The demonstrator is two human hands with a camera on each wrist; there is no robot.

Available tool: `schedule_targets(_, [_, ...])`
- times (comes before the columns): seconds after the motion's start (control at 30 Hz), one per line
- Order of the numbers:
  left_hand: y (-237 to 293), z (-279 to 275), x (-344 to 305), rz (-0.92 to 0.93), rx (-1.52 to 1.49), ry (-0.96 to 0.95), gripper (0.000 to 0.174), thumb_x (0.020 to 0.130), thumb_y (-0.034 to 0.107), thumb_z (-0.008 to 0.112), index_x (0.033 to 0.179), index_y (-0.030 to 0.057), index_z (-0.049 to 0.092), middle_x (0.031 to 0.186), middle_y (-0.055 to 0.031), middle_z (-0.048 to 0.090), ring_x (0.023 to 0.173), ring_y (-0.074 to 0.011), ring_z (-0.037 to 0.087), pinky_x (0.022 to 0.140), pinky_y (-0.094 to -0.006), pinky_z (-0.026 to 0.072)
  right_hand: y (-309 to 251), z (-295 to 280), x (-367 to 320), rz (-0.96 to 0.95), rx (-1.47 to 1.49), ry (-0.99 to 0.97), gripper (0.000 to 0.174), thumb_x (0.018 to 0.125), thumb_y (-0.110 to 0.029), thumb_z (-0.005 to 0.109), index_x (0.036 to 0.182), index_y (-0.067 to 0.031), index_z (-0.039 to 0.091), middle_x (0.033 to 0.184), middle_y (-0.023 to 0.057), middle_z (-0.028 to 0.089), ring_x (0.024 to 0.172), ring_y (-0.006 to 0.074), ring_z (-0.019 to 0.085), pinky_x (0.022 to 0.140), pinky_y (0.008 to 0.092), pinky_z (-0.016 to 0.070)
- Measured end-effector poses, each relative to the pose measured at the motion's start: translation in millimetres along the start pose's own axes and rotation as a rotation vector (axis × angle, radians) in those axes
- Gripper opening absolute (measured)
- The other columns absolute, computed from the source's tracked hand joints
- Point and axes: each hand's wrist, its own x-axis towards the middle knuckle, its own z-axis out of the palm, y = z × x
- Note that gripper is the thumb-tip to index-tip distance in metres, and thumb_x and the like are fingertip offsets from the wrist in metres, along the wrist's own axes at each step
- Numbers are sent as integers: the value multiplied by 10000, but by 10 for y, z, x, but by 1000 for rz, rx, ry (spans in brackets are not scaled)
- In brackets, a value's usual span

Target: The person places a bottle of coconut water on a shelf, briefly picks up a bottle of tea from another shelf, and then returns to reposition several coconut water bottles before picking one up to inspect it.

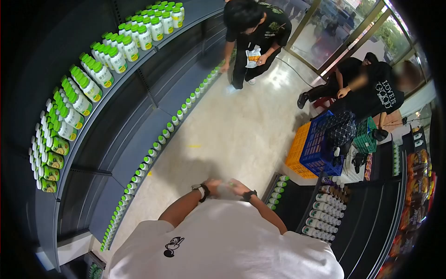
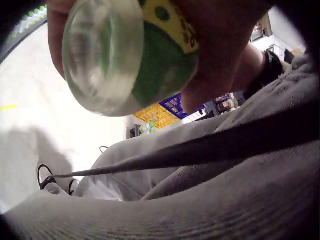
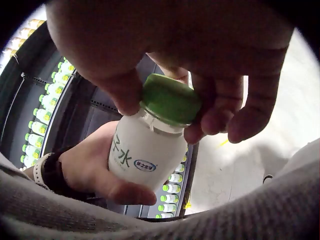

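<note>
In the right wrist view a white bottle (image 3: 145, 150) with a green cap (image 3: 171, 100) is tilted. My left hand (image 3: 95, 167) grips its body, thumb across the front. My right hand (image 3: 175, 45) pinches the cap between thumb and fingers. The clear round base of the bottle (image 2: 97, 60) faces the camera in the left wrist view, its green and yellow label partly covered by a hand. Seen from the head, my left hand (image 1: 213, 187) and right hand (image 1: 239, 187) meet in front of the white shirt, with the blurred bottle between them.
Curved shelves (image 1: 139, 60) on the left hold rows of green-capped bottles (image 1: 116, 60). A person in black (image 1: 258, 32) stands beside them holding a packet. Other people sit at the right, near orange (image 1: 297, 151) and blue crates (image 1: 320, 144). More stocked shelves (image 1: 309, 204) stand at lower right.
</note>
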Motion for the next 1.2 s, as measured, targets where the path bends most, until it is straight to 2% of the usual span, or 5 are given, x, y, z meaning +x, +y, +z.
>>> schedule_targets(0.2, [-319,-451,499,61,-345,139,822,514,228,830,1211,8,453,1107,-201,580,1069,-298,548,903,-369,447,65,-290,205,-151,47,223,449,872,-368,570,1160,-37,480,870,96,608,736,163,550,664,323,452])
schedule_targets(0.57, [-28,-4495,1929,-222,73,573,705,522,271,824,1100,6,518,1015,-177,631,959,-305,603,812,-371,482,448,-1193,714,220,393,303,491,877,-362,566,1244,-70,420,832,96,625,656,158,583,557,308,488])
schedule_targets(0.77, [-349,-4055,2819,312,-171,336,582,558,384,796,995,49,607,906,-165,650,888,-305,615,786,-401,474,715,-1982,1421,-35,881,240,271,795,-102,577,1058,-126,512,809,90,620,633,157,590,491,281,472])
schedule_targets(0.83, [19,-3721,2806,-89,203,346,638,502,369,829,996,33,604,951,-167,648,915,-325,610,808,-411,475,239,-2271,1554,-12,685,324,287,853,-235,597,1099,-112,514,851,97,626,700,169,601,557,301,486])
schedule_targets(1.2, [1007,-3628,2951,167,-171,217,739,524,489,793,1036,9,561,970,-167,636,904,-310,617,784,-383,480,-1339,-3343,1981,-311,892,287,434,896,-330,559,1196,-32,460,1056,97,561,852,188,578,652,285,481])
